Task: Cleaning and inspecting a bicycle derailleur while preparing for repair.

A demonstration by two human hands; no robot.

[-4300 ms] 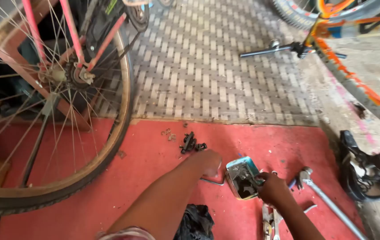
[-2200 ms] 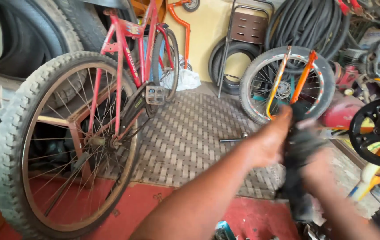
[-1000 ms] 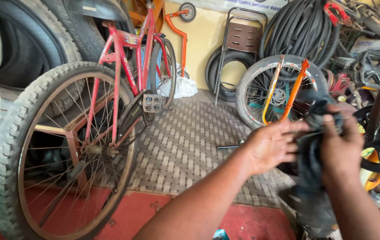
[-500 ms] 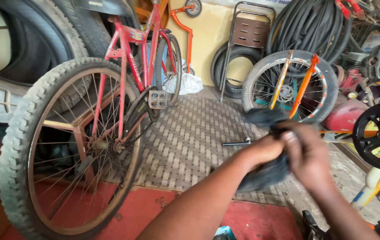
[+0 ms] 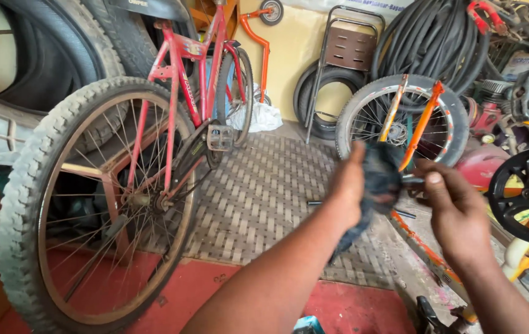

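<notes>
**Dark rag bunched up between both hands, mid-air over the mat**

So here both hands are up in front of the chest, close together over the woven mat (image 5: 264, 204). The left hand (image 5: 346, 192) has its fingers curled around a dark rag (image 5: 379, 179), thumb sticking up, and a tail of the cloth hangs down below the palm. The right hand (image 5: 456, 207) comes in from the right with its fingertips pinched on something small and dark at the rag's edge. Can't tell what it is, it's mostly hidden by the cloth. Could be a small metal part, could just be a fold.

Around them: a red bicycle (image 5: 178, 117) stands on the left with its knobby rear wheel (image 5: 91, 204) near the camera, and a small wheel in an orange fork (image 5: 400, 120) sits just behind the hands. A black chainring (image 5: 524, 201) is on the right.

What could go wrong, my guess: that loose tail dangles close to the orange frame tube (image 5: 419, 241) underneath, so it could snag. And if the pinch on the right is only fingertips, whatever's wrapped in there could slip out and roll away among the clutter.
</notes>
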